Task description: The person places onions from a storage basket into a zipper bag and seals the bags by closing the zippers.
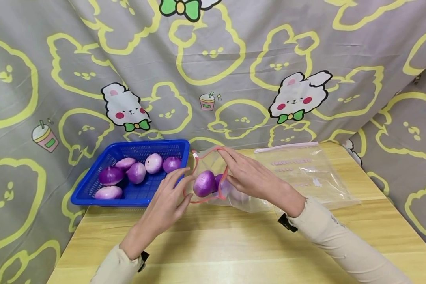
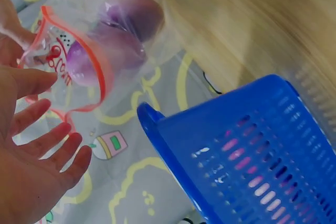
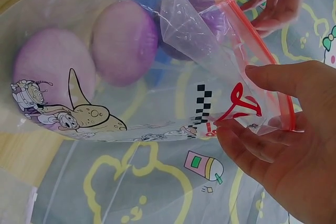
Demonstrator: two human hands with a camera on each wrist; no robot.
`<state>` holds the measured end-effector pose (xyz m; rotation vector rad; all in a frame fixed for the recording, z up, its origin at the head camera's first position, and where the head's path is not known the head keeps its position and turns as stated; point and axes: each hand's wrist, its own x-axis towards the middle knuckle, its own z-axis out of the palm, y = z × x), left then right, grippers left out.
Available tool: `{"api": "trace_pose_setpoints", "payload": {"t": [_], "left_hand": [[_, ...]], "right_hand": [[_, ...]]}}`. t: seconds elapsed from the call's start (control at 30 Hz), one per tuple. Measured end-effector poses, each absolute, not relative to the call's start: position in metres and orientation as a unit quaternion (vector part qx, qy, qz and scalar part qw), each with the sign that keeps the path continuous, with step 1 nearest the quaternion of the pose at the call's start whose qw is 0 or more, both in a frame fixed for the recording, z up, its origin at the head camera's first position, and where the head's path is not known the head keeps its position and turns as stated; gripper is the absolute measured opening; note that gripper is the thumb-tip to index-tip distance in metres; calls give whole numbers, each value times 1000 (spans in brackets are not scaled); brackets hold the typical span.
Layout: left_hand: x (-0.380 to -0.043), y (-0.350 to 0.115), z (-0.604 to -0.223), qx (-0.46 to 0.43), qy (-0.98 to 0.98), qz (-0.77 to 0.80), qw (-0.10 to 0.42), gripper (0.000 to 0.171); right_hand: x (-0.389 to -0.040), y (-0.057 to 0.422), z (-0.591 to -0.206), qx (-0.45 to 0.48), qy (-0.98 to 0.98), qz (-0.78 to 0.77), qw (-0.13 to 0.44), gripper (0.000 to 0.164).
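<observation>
A clear zip bag with a red-orange zip edge lies on its side, its mouth spread toward the left. My right hand pinches the bag's edge between thumb and fingers. Inside are three purple onions in a row; one onion is right at the mouth, another sits in the middle, and a third is deepest. My left hand is at the opposite side of the mouth, fingers spread and nothing in its palm. Its fingertips are close to the red edge.
To the left, a blue plastic basket holds several purple onions. A second clear zip bag with a pink zip edge lies flat on the wooden table at right. A patterned grey curtain hangs behind the table.
</observation>
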<state>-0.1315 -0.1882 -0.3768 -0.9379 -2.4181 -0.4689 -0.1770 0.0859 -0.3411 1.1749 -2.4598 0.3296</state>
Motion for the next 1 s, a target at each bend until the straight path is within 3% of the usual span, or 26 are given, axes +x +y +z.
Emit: {"api": "trace_pose_setpoints", "payload": {"t": [0.8, 1.0], "left_hand": [[-154, -242, -394, -285, -902, -193, 260, 34], [-161, -257, -393, -257, -919, -181, 239, 33]], "right_hand": [[-178, 85, -341, 422, -876, 117, 200, 70], [-177, 85, -341, 423, -877, 114, 199, 71]]}}
